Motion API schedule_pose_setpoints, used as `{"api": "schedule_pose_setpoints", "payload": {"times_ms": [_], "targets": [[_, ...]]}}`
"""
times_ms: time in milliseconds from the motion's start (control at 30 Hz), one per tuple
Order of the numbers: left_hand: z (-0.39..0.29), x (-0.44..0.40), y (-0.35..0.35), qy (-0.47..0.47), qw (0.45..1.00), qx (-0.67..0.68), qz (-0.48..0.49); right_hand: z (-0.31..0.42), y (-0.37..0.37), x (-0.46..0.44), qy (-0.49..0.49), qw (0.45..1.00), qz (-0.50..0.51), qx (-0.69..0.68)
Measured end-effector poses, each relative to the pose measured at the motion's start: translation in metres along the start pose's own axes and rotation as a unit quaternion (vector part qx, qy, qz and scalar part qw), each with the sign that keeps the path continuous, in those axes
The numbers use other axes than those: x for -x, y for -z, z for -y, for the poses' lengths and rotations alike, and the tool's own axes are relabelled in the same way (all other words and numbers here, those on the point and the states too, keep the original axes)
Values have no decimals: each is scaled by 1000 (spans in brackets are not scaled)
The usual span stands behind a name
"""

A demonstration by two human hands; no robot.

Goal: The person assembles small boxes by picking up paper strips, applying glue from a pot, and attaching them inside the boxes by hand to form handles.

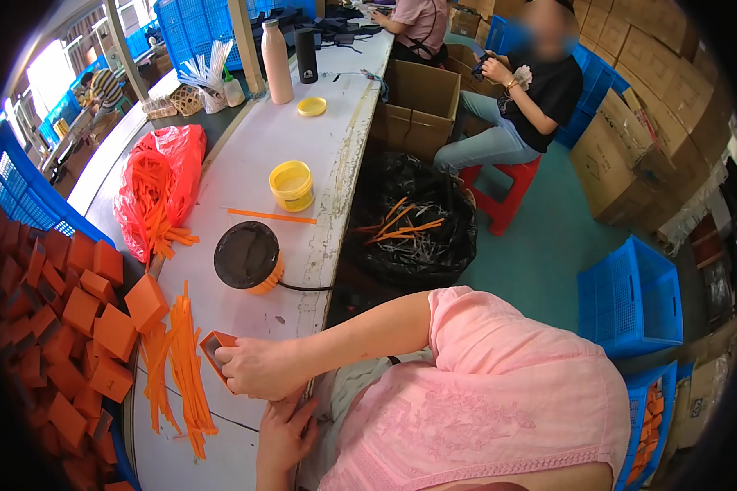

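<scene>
My right hand (264,368) is closed around a small orange box (218,350) with a dark inner side, just above the white table. Below it, my left hand (285,435) lies by the table's near edge with its fingers loosely apart and nothing visible in them. Beside the box lie loose orange strips (187,368) in a long bundle. A round pot (248,255) with a dark top and an orange body stands beyond my right hand, its black cable running to the edge. One single orange strip (272,216) lies past the pot.
Many orange boxes (82,311) fill a blue crate at the left. Near it sit a red bag (160,176) of strips, a yellow tub (291,185) and a pink bottle (276,64). A black-lined bin (413,229) stands beside the table; a co-worker (524,98) sits beyond.
</scene>
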State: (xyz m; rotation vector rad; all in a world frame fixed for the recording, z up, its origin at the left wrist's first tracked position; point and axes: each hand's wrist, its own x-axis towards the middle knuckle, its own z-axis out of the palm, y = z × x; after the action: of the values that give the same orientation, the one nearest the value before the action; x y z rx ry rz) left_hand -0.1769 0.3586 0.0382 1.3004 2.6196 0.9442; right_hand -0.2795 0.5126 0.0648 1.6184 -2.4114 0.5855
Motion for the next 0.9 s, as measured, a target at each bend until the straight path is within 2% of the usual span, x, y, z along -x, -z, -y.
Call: {"api": "schedule_pose_setpoints", "payload": {"times_ms": [900], "targets": [[-2,-1,1,-5,1000,-7,-7,2,0,0,-4,1000,-5,6]]}}
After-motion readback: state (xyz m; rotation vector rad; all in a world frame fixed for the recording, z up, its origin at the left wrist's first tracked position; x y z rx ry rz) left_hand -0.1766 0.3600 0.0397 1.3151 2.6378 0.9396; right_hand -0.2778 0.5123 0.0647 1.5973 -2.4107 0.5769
